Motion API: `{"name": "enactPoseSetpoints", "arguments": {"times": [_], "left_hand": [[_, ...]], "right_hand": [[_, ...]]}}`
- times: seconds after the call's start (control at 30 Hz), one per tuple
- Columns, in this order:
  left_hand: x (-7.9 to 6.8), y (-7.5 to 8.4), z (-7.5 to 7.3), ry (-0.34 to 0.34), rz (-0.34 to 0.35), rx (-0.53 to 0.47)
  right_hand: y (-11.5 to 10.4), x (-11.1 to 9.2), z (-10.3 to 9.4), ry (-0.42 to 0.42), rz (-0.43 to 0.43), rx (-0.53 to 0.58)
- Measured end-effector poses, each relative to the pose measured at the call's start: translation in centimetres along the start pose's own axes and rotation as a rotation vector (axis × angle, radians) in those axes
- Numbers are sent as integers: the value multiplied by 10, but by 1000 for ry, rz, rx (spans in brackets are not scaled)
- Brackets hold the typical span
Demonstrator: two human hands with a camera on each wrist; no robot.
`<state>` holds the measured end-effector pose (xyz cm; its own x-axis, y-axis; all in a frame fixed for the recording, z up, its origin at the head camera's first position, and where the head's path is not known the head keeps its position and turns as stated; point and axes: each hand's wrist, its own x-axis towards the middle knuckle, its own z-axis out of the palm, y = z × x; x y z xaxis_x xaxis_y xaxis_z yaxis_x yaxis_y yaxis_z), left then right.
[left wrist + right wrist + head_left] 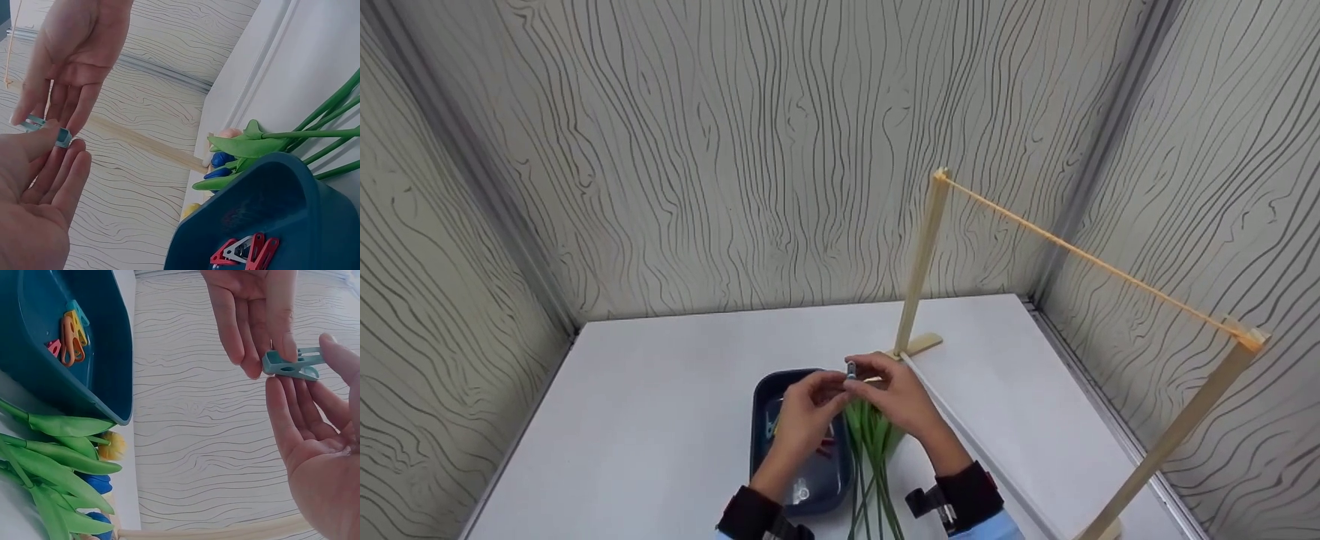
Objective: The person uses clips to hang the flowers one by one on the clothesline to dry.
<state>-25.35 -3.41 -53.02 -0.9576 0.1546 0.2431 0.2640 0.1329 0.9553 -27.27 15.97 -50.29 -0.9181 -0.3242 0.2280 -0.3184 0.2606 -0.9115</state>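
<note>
So both hands are on the same little teal clip, one at each end. The left hand has the spare end pinched, thumb on top and fingertips underneath; the right hand pinches the tip of the two handles, thumb against them, fingers below. The clip's up in the air between the two hands, off the table.

Below the left hand sits a blue bin with more pegs in it: red pegs, a white peg, an orange peg, a yellow peg and so on. Under the right hand, just beside the bin, there's a bunch of flowers, long green stems pointing back toward the person, with blue and yellow blooms showing.

One post stands just beyond the right hand, the other post well off to its right, and an orange cord runs between their tops, higher than either hand.
</note>
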Motion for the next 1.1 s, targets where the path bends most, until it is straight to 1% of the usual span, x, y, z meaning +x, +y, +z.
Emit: {"name": "enactPoseSetpoints", "arguments": {"times": [0.2, 0.5, 0.77, 0.9, 1.1], "left_hand": [[2, 1, -1, 2, 15, 33], [5, 4, -2, -2, 35, 56], [3, 5, -2, 13, 32, 56], [2, 6, -1, 19, 26, 53], [1, 7, 2, 9, -6, 26]], "right_hand": [[-3, 1, -3, -9, -17, 17], [-5, 6, -4, 5, 7, 16], [-6, 5, -3, 5, -36, -14], [-7, 4, -3, 30, -48, -29], [-8, 4, -3, 112, -82, -25]]}}
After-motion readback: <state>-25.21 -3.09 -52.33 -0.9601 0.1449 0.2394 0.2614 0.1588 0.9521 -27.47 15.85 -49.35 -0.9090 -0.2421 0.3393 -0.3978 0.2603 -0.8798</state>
